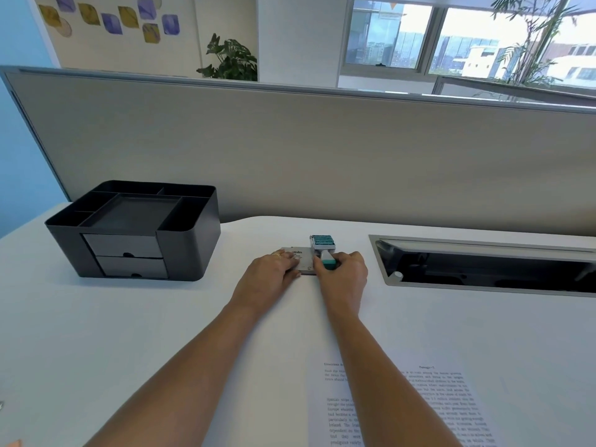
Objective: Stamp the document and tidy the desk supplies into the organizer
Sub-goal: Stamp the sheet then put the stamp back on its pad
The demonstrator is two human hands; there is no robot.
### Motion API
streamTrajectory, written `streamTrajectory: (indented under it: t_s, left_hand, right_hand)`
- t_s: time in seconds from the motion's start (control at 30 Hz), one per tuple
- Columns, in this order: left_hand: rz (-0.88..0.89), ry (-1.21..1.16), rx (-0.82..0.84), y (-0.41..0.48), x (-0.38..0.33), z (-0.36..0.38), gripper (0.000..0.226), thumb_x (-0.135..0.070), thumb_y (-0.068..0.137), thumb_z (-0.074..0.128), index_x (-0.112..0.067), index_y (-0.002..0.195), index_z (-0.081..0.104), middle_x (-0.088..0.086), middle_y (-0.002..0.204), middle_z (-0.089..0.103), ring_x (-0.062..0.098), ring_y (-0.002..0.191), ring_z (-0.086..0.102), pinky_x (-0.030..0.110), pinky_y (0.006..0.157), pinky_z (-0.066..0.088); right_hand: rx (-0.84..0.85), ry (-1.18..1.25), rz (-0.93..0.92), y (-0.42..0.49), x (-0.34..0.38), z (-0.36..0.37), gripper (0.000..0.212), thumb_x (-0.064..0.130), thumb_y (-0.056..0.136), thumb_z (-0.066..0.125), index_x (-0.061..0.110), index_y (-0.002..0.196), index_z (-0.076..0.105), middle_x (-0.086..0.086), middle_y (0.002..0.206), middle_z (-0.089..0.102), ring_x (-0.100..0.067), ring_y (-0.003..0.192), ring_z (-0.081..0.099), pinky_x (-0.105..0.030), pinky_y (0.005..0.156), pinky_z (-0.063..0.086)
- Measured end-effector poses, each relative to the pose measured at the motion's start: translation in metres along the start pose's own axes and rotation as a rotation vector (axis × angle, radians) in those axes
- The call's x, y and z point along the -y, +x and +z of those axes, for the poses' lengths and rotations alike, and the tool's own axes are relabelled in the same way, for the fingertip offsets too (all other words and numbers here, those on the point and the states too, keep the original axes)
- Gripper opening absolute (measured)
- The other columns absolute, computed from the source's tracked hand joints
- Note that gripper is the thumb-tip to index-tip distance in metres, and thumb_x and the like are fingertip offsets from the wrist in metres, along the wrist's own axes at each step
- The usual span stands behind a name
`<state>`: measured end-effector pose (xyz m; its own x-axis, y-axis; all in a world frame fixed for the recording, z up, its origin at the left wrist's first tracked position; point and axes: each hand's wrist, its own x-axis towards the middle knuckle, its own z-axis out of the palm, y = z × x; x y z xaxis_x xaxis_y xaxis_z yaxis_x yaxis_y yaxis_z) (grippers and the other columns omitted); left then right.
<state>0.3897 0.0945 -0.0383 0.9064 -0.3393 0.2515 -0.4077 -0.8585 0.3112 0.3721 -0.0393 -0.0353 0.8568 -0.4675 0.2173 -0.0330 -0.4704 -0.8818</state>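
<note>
A grey ink pad tin (301, 257) with dark lettering lies flat on the white desk, far from me. My left hand (271, 275) rests on its left part, fingers fairly straight, holding it down. My right hand (343, 273) grips the teal handle of a stamp (323, 247). The stamp lies tipped over, its teal rubber bands facing up at the tin's right edge. A printed document (445, 404) lies near me on the right, partly hidden by my right forearm. A black organizer (193, 233) with top compartments and two closed drawers stands at the left.
A grey partition wall (322, 150) closes off the desk's far side. An open cable trough (483, 266) with a metal frame is sunk into the desk right of the stamp. An orange object (13, 443) peeks in at the bottom left corner.
</note>
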Motion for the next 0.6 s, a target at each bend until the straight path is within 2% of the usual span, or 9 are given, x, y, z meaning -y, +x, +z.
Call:
streamTrajectory:
  t_s: [0.23, 0.37, 0.6]
  left_hand:
    - [0.006, -0.016, -0.016, -0.0011, -0.0008, -0.0008, 0.038, -0.029, 0.095, 0.047, -0.014, 0.13, 0.053, 0.004, 0.14, 0.049, 0.014, 0.134, 0.04, 0.027, 0.11, 0.03]
    - [0.012, -0.019, -0.026, -0.0019, -0.0011, -0.0013, 0.038, -0.028, 0.095, 0.048, -0.014, 0.129, 0.054, 0.004, 0.139, 0.05, 0.014, 0.133, 0.041, 0.026, 0.11, 0.029]
    - [0.007, -0.03, -0.033, -0.0023, -0.0015, -0.0018, 0.037, -0.027, 0.094, 0.05, -0.013, 0.128, 0.055, 0.005, 0.138, 0.051, 0.016, 0.131, 0.043, 0.026, 0.109, 0.03]
  right_hand:
    - [0.01, -0.014, 0.022, -0.0008, 0.0004, -0.0002, 0.04, 0.028, 0.084, 0.066, 0.003, 0.114, 0.061, -0.009, 0.113, 0.052, -0.016, 0.097, 0.046, -0.01, 0.071, 0.023]
    - [0.019, -0.009, 0.021, 0.0001, 0.0, -0.0012, 0.037, 0.027, 0.084, 0.066, 0.002, 0.112, 0.061, -0.011, 0.112, 0.053, -0.009, 0.087, 0.035, -0.008, 0.071, 0.021]
    - [0.033, 0.002, 0.023, -0.0012, 0.0016, -0.0019, 0.033, 0.025, 0.084, 0.065, 0.002, 0.108, 0.061, -0.01, 0.109, 0.053, -0.009, 0.085, 0.033, -0.008, 0.07, 0.021]
